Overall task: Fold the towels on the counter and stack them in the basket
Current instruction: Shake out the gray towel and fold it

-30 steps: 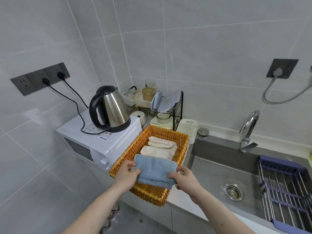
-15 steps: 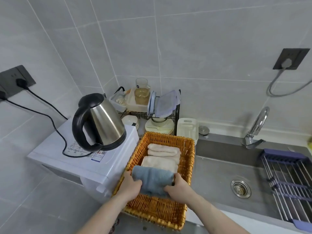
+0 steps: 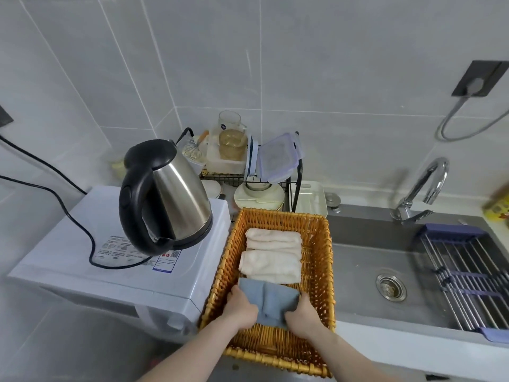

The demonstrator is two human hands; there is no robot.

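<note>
A folded blue towel (image 3: 268, 301) sits low inside the wicker basket (image 3: 321, 271), at its near end. My left hand (image 3: 241, 307) grips the towel's left side and my right hand (image 3: 301, 315) grips its right side. Just beyond it lie two folded cream towels, one (image 3: 271, 266) touching the blue towel and another (image 3: 272, 238) at the basket's far end. The basket stands on the counter between a white appliance and the sink.
A steel kettle (image 3: 170, 199) with a black cord stands on the white appliance (image 3: 110, 271) at the left. Behind the basket is a dish rack (image 3: 248, 172) with containers and bowls. To the right are the sink (image 3: 391, 271), its tap (image 3: 421, 188) and a drying rack (image 3: 468, 274).
Both hands have lowered the blue towel from above the basket's front rim down into the basket, next to the cream towels. The camera has moved closer and tilted down.
</note>
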